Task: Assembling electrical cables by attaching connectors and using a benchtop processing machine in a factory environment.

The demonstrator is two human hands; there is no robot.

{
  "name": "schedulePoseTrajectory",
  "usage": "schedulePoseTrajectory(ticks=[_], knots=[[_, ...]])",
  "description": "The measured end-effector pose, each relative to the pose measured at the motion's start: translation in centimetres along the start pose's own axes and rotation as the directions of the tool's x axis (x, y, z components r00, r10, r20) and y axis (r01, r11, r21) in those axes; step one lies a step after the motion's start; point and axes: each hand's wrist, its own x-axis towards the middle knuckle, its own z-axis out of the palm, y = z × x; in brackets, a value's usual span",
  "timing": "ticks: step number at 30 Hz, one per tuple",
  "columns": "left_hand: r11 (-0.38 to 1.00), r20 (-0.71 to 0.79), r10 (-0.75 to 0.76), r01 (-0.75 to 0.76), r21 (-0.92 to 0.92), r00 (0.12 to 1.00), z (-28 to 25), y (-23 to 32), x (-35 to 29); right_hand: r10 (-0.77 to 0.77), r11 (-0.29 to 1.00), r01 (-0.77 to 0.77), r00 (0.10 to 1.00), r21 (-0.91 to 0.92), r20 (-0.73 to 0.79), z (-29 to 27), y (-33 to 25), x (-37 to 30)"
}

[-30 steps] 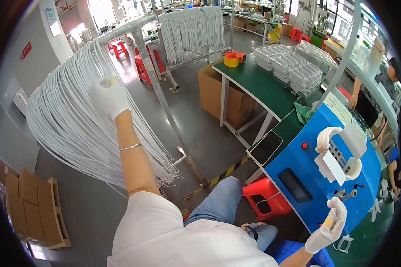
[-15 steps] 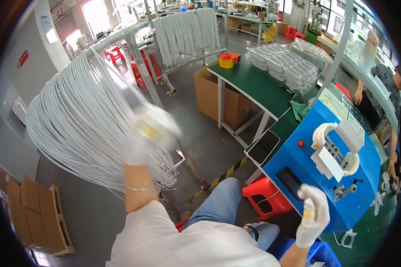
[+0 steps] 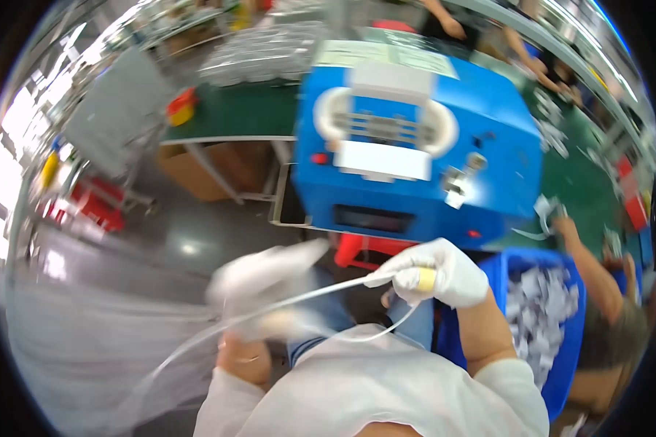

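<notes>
My right hand [image 3: 452, 275], in a white glove with a yellow band on a finger, is closed with its fingertips pinching a white cable [image 3: 326, 290]. From there the cable runs down to the left in front of my body, and a thinner stretch loops below the hand. My left hand [image 3: 259, 284], also white-gloved, is smeared by motion right beside the cable; its grip on it cannot be made out. Beyond both hands stands a blue bench machine [image 3: 415, 191] with a red button, white curved guides and a small metal clamp.
At the right, a blue bin [image 3: 577, 320] holds many white scraps. A co-worker's hand [image 3: 565, 227] is near white cables on the green table [image 3: 229, 109]. Clear plastic trays [image 3: 266, 54] and a tape dispenser [image 3: 182, 109] sit at the left. Under the machine is a red stool [image 3: 351, 247].
My view has swung right, toward the blue machine. The left hand has come from the hanging cable bundle to in front of my body. The right hand now pinches a white cable.
</notes>
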Motion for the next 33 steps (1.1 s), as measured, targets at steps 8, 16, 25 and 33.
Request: schedulePoseTrajectory(ticks=[8,16,25,33], knots=[[0.745,-0.091,0.346,-0.332,-0.578,0.934,-4.9,2.3,1.6,-0.300,0.506,0.344,0.930,0.791,-0.212,-7.7,12.6,-4.9],[0.819,-0.310,0.064,-0.227,-0.526,0.949,-0.8,0.2,0.8,-0.743,0.603,-0.082,0.305,-0.793,-0.596,-7.2,11.0,-5.0],[0.899,0.088,-0.198,0.217,-0.381,0.976,7.0,0.6,8.9,-0.481,0.788,0.199,0.790,-0.583,-0.380,-2.4,4.2,-3.5],[0.940,-0.133,-0.197,0.149,-0.307,0.971,2.7,0.6,13.4,-0.487,0.820,0.026,0.558,-0.572,-0.672,-6.6,2.5,-8.4]])
